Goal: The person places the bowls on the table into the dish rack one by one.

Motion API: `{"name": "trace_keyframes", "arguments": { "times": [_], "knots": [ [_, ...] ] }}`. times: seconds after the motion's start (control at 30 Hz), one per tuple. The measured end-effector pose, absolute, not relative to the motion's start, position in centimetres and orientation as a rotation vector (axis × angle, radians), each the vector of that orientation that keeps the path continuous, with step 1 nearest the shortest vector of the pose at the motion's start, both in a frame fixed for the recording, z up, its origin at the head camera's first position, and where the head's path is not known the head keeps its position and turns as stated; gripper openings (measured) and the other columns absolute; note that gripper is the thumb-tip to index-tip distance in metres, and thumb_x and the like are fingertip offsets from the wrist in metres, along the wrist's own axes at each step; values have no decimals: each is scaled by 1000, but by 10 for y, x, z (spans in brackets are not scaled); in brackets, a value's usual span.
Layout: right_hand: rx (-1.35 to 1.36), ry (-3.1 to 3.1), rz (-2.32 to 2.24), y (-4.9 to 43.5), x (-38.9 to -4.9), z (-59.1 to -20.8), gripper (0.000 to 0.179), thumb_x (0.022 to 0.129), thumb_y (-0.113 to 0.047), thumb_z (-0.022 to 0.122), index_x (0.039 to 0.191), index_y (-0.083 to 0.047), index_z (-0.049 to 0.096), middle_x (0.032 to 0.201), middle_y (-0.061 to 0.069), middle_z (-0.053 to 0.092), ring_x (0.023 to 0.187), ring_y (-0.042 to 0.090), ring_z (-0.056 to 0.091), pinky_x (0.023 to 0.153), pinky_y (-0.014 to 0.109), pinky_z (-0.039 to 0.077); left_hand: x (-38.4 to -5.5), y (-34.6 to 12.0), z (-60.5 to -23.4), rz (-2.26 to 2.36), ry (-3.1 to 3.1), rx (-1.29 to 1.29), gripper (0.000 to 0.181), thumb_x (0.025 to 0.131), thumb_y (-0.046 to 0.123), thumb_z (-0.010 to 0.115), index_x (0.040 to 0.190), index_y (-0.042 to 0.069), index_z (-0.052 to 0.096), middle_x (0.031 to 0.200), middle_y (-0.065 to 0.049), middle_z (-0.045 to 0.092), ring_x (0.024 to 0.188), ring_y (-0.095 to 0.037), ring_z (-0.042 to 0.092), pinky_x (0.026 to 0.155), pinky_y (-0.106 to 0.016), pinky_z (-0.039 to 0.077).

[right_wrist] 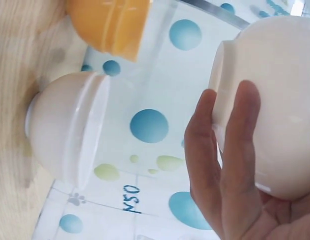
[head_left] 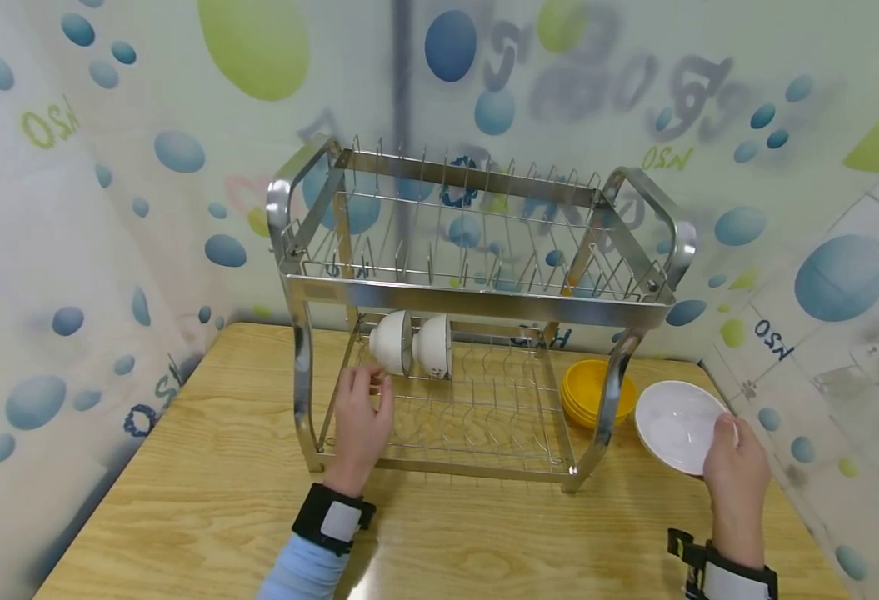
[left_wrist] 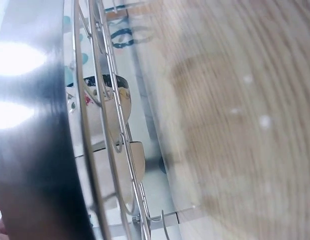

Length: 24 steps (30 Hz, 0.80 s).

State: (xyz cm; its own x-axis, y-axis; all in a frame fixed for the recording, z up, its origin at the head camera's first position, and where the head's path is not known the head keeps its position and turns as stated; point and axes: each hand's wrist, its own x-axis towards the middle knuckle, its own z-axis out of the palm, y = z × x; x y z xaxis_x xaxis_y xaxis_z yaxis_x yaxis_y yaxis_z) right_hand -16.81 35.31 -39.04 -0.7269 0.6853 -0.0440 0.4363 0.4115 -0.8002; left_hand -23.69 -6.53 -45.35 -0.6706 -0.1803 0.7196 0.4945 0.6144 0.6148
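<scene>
My right hand (head_left: pixel 739 462) grips a white bowl (head_left: pixel 679 427) at its right side, with the thumb at the rim. In the right wrist view its fingers (right_wrist: pixel 237 130) lie along the outside of the bowl, near the foot. My left hand (head_left: pixel 360 425) is at the lower tier's left end, fingers bent close by two bowls, with nothing seen in its grasp. These white patterned bowls, one at left (head_left: pixel 390 342) and one at right (head_left: pixel 432 346), stand on their sides in the wire slots. The left wrist view shows them through the wires.
The two-tier metal dish rack (head_left: pixel 476 302) stands on a wooden table (head_left: pixel 207 475). Yellow-orange bowls (head_left: pixel 589 392) are stacked by its right leg. Other stacked white bowls (right_wrist: pixel 65 130) sit on the table in the right wrist view. A patterned sheet (head_left: pixel 177 292) hangs behind.
</scene>
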Motion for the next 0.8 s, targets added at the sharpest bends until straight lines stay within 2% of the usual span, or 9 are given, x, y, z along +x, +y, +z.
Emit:
{"name": "trace_keyframes", "arguments": {
  "times": [0.07,0.13,0.2,0.3,0.37,0.57,0.8],
  "knots": [
    [-965,-2377,1225,350,-166,-389,67,101,-49,16,148,-2,25,135,33,42,115,43,48,78,39,53,-238,-64,-453,-1099,-2043,-245,14,89,3,59,101,-4,61,95,-17,53,81,-23,56,66,-38,54],
    [-953,-2386,1232,347,-164,-386,67,100,-50,16,148,-3,26,133,32,45,108,40,52,61,23,50,-238,-62,-453,-1103,-2042,-243,15,89,3,59,101,-5,61,95,-17,53,81,-23,56,66,-38,54],
    [-939,-2404,1249,345,-162,-382,68,100,-51,17,149,-5,24,131,30,47,96,32,58,51,14,44,-239,-61,-453,-1100,-2044,-243,15,89,3,59,101,-5,62,95,-17,53,81,-23,56,66,-36,53],
    [-912,-2446,1286,343,-158,-377,68,100,-52,17,149,-5,26,127,29,49,75,14,58,51,15,47,-238,-60,-452,-1096,-2056,-243,14,89,3,58,102,-3,61,96,-15,53,81,-24,56,67,-34,53],
    [-899,-2481,1302,341,-155,-374,69,99,-53,18,149,-6,27,125,28,49,68,6,55,52,19,50,-238,-59,-452,-1098,-2061,-243,14,90,4,58,102,-1,61,96,-15,53,81,-24,56,68,-33,53],
    [-814,-2582,1271,330,-147,-364,69,99,-52,19,148,-4,28,123,30,50,72,14,57,55,23,51,-239,-57,-451,-1108,-2054,-237,16,90,4,58,103,-4,61,96,-16,53,80,-24,56,63,-38,53],
    [-736,-2603,1279,314,-141,-357,64,100,-49,22,145,-5,35,122,30,50,66,6,53,54,22,49,-238,-52,-447,-1117,-2071,-222,17,90,6,59,104,-2,62,97,-14,54,79,-22,57,64,-34,52]
  ]
}}
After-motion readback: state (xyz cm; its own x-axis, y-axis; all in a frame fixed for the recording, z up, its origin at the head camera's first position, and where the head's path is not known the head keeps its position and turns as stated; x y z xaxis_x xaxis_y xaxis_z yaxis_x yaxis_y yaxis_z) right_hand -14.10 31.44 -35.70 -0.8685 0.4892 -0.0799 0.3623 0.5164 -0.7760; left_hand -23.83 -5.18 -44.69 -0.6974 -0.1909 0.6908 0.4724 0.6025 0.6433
